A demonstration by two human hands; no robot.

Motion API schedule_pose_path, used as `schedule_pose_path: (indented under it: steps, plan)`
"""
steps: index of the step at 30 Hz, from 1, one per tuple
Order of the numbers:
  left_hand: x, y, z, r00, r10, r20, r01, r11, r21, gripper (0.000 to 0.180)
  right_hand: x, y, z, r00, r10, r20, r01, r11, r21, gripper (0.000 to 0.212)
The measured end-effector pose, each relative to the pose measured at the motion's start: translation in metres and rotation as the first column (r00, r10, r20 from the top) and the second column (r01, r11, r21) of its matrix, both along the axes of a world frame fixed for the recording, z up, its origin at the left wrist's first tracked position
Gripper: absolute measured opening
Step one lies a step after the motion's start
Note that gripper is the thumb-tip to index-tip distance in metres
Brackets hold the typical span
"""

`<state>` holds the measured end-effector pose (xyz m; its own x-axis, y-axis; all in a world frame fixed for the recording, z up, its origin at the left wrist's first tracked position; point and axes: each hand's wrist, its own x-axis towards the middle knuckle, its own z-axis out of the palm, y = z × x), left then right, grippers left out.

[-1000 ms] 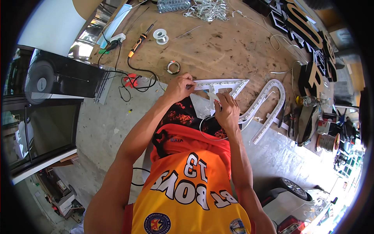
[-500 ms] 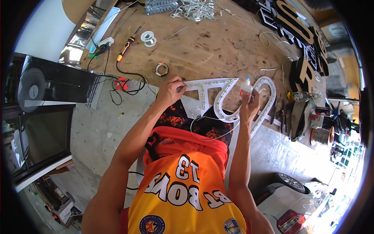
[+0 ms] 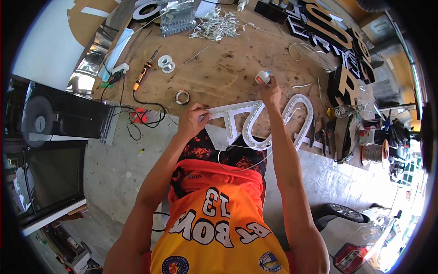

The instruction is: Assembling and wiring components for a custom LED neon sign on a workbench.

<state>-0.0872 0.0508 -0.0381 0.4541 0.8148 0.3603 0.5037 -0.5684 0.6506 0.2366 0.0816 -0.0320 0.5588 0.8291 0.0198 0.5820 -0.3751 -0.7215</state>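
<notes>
My left hand pinches the left end of a white sign-letter frame, which is lined with small LED modules and overhangs the bench's near edge. My right hand is closed around a small white glue bottle with a red label and a blue tip, raised over the bench beyond the letters. My right forearm crosses part of the frame. A curved white letter, also lined with LEDs, lies to the right. A thin pale wire loops down over my lap.
On the wooden bench lie a soldering iron, a solder spool, a small wire ring and a heap of white wired LEDs. Black-and-wood sign letters stand at right, near pliers. A fan stands left.
My right hand has moved the bottle forward and left, away from over the letters. My left hand stays on the frame's end. The whole view has shifted slightly.
</notes>
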Motion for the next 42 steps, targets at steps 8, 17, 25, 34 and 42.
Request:
schedule_pose_path:
  steps: [8, 17, 25, 34, 42]
  plan:
    - [-0.01, -0.029, 0.001, 0.982, 0.177, 0.064, -0.166, 0.975, -0.149, 0.021, 0.013, -0.113, 0.004, 0.976, -0.104, 0.191, 0.028, 0.931, 0.364, 0.048]
    - [-0.021, -0.008, -0.004, 0.985, 0.173, -0.016, -0.166, 0.909, -0.383, 0.029, 0.068, -0.29, -0.025, 0.787, -0.574, -0.226, 0.604, 0.793, 0.087, 0.036]
    - [-0.026, -0.039, -0.01, 0.983, 0.178, 0.041, -0.147, 0.904, -0.401, 0.044, 0.047, -0.283, -0.012, 0.502, -0.369, -0.782, 0.507, 0.858, -0.079, 0.048]
    - [-0.022, -0.036, 0.029, 0.711, 0.432, 0.554, 0.118, 0.704, -0.7, 0.052, 0.05, -0.256, 0.05, 0.679, -0.279, -0.679, 0.558, 0.798, 0.229, 0.043]
    - [-0.016, -0.004, 0.059, 0.595, 0.403, 0.696, 0.179, 0.777, -0.603, 0.05, 0.053, -0.228, 0.088, 0.672, -0.175, -0.719, 0.564, 0.751, 0.344, 0.039]
